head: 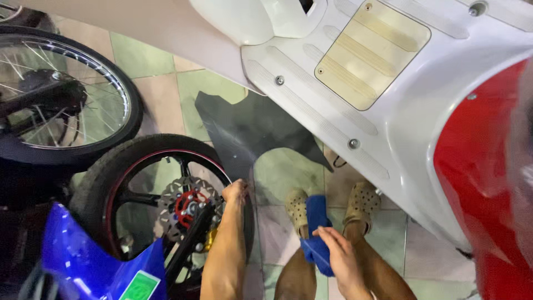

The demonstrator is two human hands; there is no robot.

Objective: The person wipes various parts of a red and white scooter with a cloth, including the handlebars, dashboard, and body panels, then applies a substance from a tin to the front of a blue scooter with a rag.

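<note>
We crouch on tiled floor (155, 94): left hand (234, 191) closed, gripping tyre (119, 161) of front wheel; right hand (336, 247) pinching blue cloth (316, 222) between knees. Green rectangular sticker (141, 286) on blue fairing (83, 261), bottom left.

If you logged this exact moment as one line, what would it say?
left hand: grips edge of dark plastic panel | right hand: holds blue cloth | nearby: disc-brake wheel, white scooter body
</note>
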